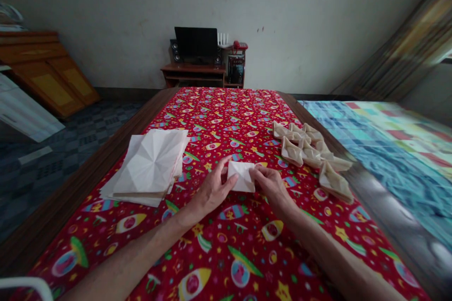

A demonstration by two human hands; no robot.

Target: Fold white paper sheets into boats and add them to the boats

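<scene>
A small white square of folded paper (242, 182) is held between my two hands just above the red patterned cloth. My left hand (216, 183) grips its left edge, thumb on top and the fingers behind it. On the other side my right hand (269, 179) pinches the paper's right edge between thumb and fingers. To the left lies a stack of creased white paper sheets (151, 162), the top one marked with creases radiating from its middle. Several folded paper shapes (309, 146) sit in a group on the right, with one folded piece (334, 181) nearer to me.
The red printed cloth (226, 117) covers a long table with a dark wooden edge (116, 138). A bed with a blue patterned cover (381, 150) stands to the right. Beyond the table are a desk (192, 69) with a monitor (196, 42) and a wooden cabinet (49, 70).
</scene>
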